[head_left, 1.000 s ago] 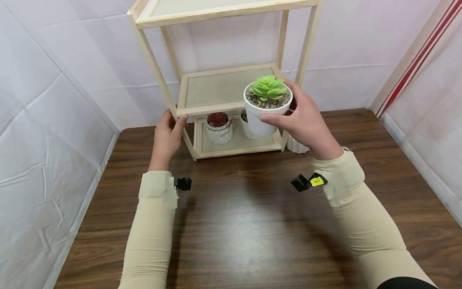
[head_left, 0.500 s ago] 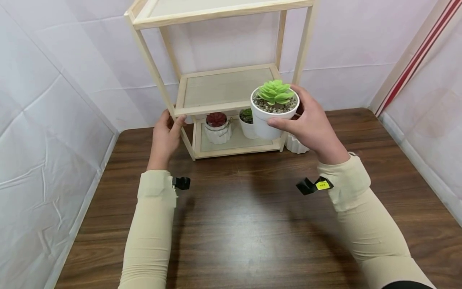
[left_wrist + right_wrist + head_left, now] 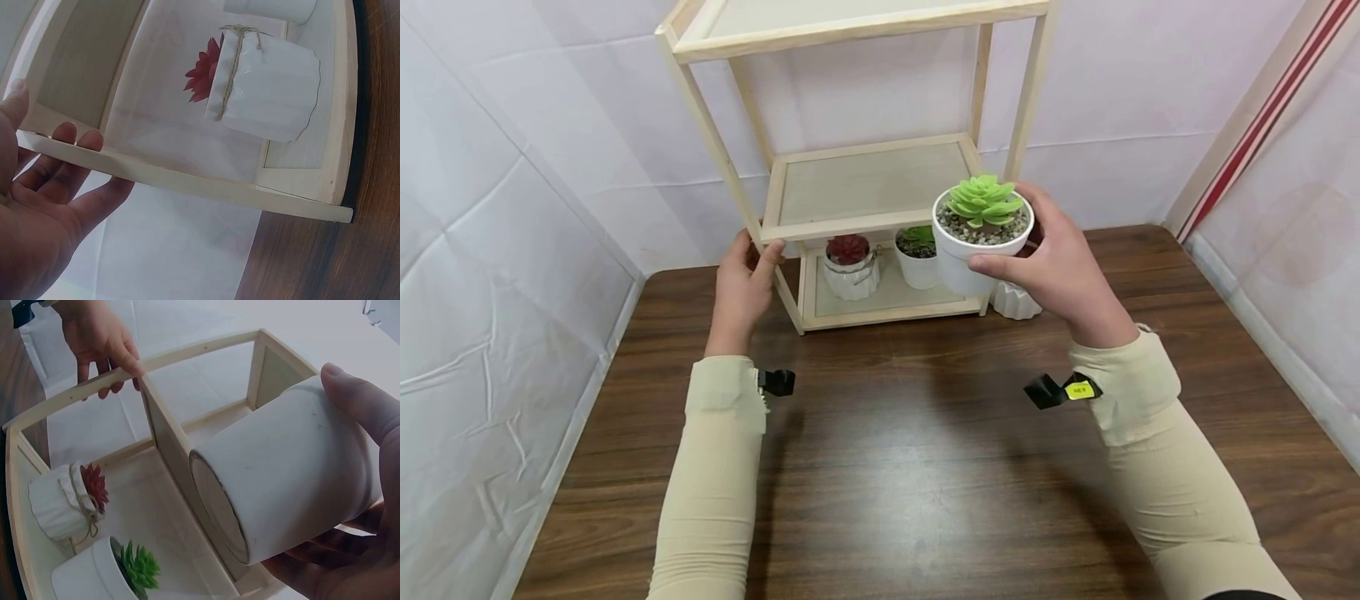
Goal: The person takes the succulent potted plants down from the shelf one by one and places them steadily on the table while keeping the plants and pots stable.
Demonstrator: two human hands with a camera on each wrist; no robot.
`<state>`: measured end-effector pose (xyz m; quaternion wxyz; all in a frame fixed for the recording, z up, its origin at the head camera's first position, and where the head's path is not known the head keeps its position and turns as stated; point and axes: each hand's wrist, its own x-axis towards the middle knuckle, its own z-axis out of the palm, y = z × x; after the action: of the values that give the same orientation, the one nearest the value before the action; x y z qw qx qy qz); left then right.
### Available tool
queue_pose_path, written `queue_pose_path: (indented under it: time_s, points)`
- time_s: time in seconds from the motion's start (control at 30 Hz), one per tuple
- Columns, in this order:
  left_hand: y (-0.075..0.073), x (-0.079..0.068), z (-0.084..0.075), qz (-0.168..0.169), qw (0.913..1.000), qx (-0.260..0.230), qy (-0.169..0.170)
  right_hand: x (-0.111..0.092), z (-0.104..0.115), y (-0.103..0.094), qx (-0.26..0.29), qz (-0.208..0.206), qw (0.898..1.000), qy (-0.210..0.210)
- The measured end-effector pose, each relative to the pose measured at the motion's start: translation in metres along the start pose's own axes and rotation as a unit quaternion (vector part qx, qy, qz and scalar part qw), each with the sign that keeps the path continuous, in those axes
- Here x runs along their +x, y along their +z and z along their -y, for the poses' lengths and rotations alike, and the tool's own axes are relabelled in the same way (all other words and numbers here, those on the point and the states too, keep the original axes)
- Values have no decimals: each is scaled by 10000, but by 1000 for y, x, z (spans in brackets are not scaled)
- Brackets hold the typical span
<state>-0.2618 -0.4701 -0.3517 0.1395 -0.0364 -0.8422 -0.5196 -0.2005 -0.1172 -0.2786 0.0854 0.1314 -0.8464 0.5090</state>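
Observation:
My right hand [image 3: 1060, 271] grips a white potted succulent [image 3: 973, 258] with bright green leaves, thumb at the front and fingers behind. The pot is raised in front of the wooden shelf rack [image 3: 850, 225], near its right side. My left hand [image 3: 745, 287] holds the rack's left front post at the middle shelf, with fingers wrapped round the wood in the left wrist view. A red succulent in a white fluted pot [image 3: 269, 87] tied with twine stands on the bottom shelf. Beside it is a green succulent in a white pot [image 3: 917, 262], partly hidden by the held one.
Another white fluted pot [image 3: 1017, 302] stands on the brown wooden table [image 3: 895, 433], just right of the rack and partly behind my right hand. White sheeting [image 3: 505, 200] hangs behind and at both sides.
My right hand has drawn the potted succulent to the right and slightly down, uncovering more of the green plant on the bottom shelf. My left hand keeps its hold on the rack.

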Motion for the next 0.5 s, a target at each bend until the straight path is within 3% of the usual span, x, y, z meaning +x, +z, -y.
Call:
queue_pose_path:
  time_s: [0.5]
  points:
    - [0, -1, -2, -39, 10000, -16, 34, -10, -19, -13, 1, -42, 9999, 160]
